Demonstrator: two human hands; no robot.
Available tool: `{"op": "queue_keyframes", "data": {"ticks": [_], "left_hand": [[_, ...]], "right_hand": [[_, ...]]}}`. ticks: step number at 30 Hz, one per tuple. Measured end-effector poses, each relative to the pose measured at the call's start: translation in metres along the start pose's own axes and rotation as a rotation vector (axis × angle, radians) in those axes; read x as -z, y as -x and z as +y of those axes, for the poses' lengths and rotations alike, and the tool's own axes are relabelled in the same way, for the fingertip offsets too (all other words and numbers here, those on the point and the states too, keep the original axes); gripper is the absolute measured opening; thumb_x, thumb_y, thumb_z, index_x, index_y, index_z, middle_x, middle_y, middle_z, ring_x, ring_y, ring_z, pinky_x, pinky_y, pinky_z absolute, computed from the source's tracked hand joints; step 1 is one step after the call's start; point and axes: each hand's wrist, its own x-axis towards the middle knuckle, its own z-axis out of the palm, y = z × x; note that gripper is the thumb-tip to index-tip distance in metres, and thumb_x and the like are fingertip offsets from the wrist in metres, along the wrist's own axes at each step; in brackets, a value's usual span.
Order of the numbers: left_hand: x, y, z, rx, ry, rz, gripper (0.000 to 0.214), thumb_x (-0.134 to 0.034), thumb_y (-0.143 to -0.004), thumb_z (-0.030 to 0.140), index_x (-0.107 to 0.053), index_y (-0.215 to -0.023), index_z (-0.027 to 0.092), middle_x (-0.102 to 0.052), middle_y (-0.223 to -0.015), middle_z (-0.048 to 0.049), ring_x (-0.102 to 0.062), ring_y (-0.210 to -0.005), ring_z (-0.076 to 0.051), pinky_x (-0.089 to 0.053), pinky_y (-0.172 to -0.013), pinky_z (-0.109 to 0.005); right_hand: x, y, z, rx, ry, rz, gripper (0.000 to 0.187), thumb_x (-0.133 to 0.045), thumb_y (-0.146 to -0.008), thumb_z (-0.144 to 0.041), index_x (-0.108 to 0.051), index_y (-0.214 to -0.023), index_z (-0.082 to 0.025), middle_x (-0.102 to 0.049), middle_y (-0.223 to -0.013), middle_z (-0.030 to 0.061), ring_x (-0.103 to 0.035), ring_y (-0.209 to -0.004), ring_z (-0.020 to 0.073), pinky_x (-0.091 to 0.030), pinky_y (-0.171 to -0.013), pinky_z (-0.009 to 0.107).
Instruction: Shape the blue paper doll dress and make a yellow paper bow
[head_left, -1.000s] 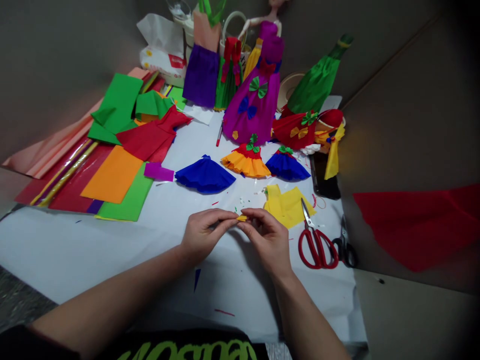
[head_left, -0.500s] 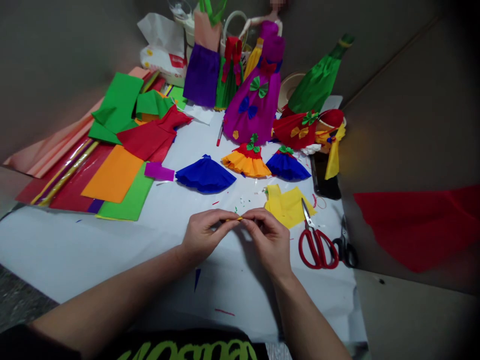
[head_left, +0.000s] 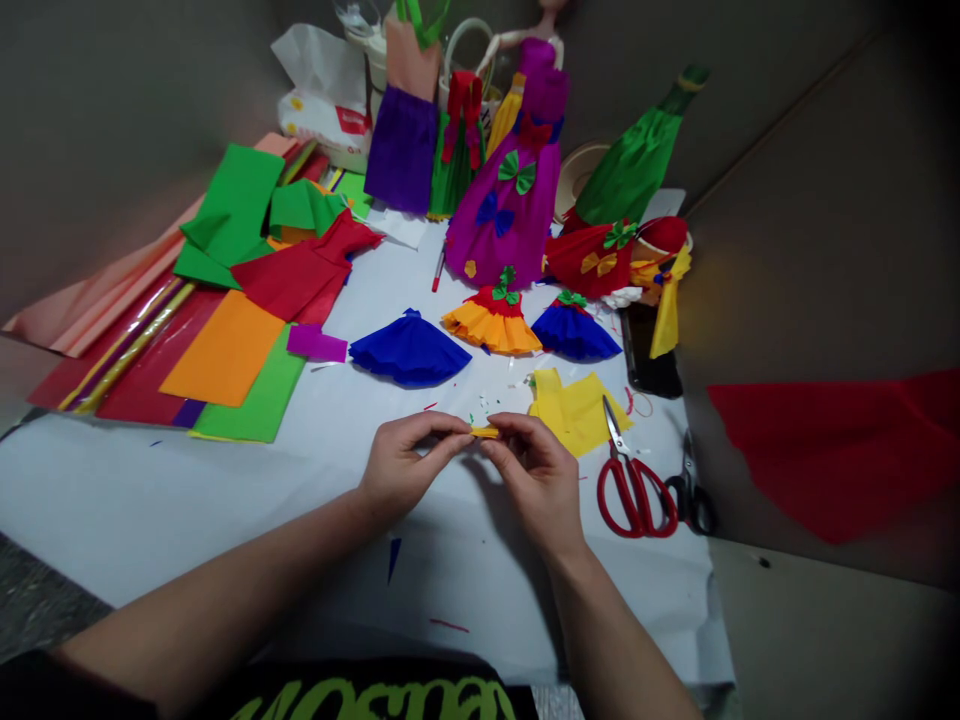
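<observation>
Between my two hands is a small folded strip of yellow paper [head_left: 484, 433], held above the white-covered table. My left hand [head_left: 405, 465] pinches its left end between thumb and fingertips. At the other end, the thumb and fingers of my right hand [head_left: 536, 475] close on it; its curled fingers partly hide that end. Just beyond my right hand lie yellow crepe paper pieces [head_left: 581, 410]. Red-handled scissors [head_left: 636, 495] rest to the right, blades pointing away. A blue paper skirt [head_left: 411, 350] lies flat beyond my left hand.
Coloured paper sheets [head_left: 225, 345] pile up at the left. A doll in a purple paper dress [head_left: 506, 215] stands at the back, near a green paper-wrapped bottle [head_left: 634, 165]. Small paper dresses [head_left: 495, 320] lie in front. Black scissors [head_left: 694, 500] and a phone [head_left: 652, 365] are at the right.
My fingertips have shifted slightly apart, so more of the yellow strip shows between them. Both hands keep their pinch; the things on the table stay where they were.
</observation>
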Motion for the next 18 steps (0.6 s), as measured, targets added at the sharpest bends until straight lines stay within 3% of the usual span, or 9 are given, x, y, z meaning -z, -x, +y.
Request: {"op": "queue_keyframes", "data": {"ticks": [9,18], "left_hand": [[0.0001,0.0000,-0.0013,-0.032,0.004,-0.038,0.002,-0.073,-0.082,0.021,-0.075,-0.083,0.019,-0.077,-0.078,-0.0023,-0.071,-0.070,-0.014,-0.057,-0.069,-0.025],[0.0007,-0.0009,0.0005,-0.031,-0.002,-0.048,0.002,-0.074,-0.081,0.019,-0.076,-0.083,0.020,-0.078,-0.078,-0.0016,-0.072,-0.069,-0.014,-0.057,-0.068,-0.024]], "right_hand": [[0.0013,-0.0030,-0.0024,0.066,0.058,-0.026,0.012,-0.071,-0.086,-0.020,-0.072,-0.096,-0.026,-0.054,-0.088,0.0007,-0.053,-0.076,0.0147,-0.045,-0.067,0.029],[0.0022,-0.0023,-0.0050,0.059,0.086,-0.022,0.006,-0.069,-0.086,-0.020,-0.073,-0.087,-0.025,-0.054,-0.086,0.0010,-0.054,-0.080,0.0159,-0.044,-0.068,0.029]]}}
